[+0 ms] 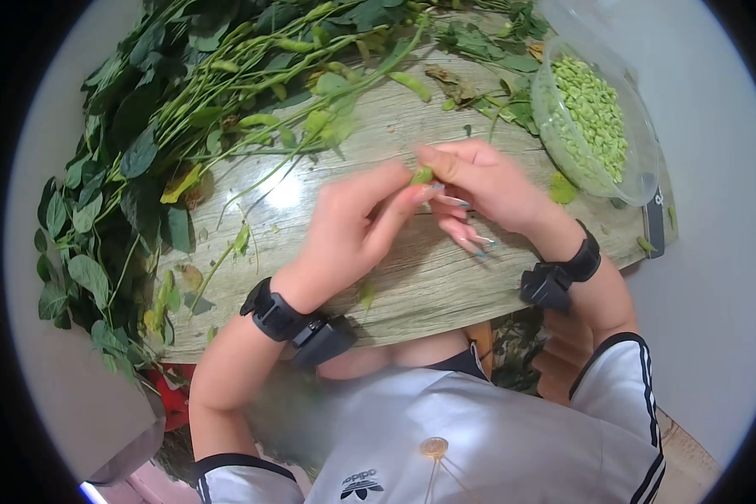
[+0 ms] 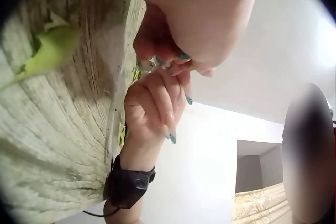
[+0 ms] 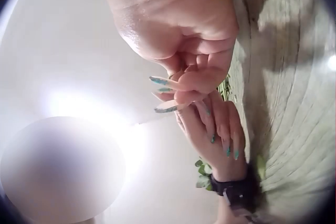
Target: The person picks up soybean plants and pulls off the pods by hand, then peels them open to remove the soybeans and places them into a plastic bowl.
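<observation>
A green pod (image 1: 422, 175) is pinched between the fingertips of both hands above the middle of the table. My left hand (image 1: 349, 223) comes from the left, its thumb and forefinger on the pod. My right hand (image 1: 483, 185) meets it from the right, thumb and forefinger at the pod's upper end, its other fingers hanging below. In the left wrist view my left hand (image 2: 194, 19) covers most of the pod. In the right wrist view my right hand (image 3: 178, 35) hides it.
Leafy stalks with pods (image 1: 252, 84) cover the table's left and back. A clear plastic bowl (image 1: 638, 168) of shelled green beans (image 1: 592, 118) stands at the right, beside a dark flat object (image 1: 654, 223). Loose leaves and a small pod (image 1: 645, 244) lie on the wooden table (image 1: 428, 294).
</observation>
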{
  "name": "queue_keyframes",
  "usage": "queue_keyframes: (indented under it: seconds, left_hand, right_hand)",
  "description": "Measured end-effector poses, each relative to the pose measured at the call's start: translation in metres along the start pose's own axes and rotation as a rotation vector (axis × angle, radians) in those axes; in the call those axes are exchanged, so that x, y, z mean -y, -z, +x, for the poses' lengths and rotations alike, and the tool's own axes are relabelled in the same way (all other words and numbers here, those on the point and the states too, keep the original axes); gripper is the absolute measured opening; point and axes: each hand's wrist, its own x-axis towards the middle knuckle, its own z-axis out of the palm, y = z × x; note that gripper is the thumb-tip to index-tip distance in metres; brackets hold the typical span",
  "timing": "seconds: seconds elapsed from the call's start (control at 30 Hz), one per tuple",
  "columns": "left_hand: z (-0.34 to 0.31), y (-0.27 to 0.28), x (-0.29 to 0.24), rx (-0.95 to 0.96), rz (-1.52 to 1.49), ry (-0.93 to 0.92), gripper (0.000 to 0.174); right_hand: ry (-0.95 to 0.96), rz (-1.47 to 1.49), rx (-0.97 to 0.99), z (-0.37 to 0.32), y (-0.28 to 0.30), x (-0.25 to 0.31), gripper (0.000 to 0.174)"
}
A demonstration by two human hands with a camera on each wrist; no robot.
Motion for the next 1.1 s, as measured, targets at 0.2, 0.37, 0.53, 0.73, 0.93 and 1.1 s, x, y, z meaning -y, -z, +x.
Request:
queue_keyframes:
  seconds: [0.2, 0.37, 0.53, 0.73, 0.93, 1.1]
  left_hand:
    - [0.001, 0.004, -0.002, -0.027, 0.34, -0.183, 0.01]
    - [0.004, 0.011, -0.007, 0.004, 0.497, -0.298, 0.01]
    - [0.005, 0.01, -0.006, -0.043, 0.489, -0.269, 0.01]
    - [0.003, 0.007, -0.009, 0.145, -0.698, 0.633, 0.045]
    - [0.003, 0.002, -0.014, 0.212, -0.954, 0.71, 0.051]
    - [0.007, 0.001, -0.018, 0.039, -0.635, 0.653, 0.043]
  right_hand:
    - [0.027, -0.177, -0.099, -0.003, -0.008, -0.001, 0.046]
    - [-0.267, 0.265, 0.194, 0.0, 0.013, 0.005, 0.044]
    - [-0.286, 0.5, 0.297, 0.004, 0.007, -0.004, 0.041]
    - [0.464, -0.61, -0.305, 0.003, -0.008, -0.008, 0.038]
    - [0.718, -0.929, -0.357, 0.004, -0.005, -0.01, 0.03]
    - [0.605, -0.81, -0.372, 0.0, -0.01, -0.01, 0.028]
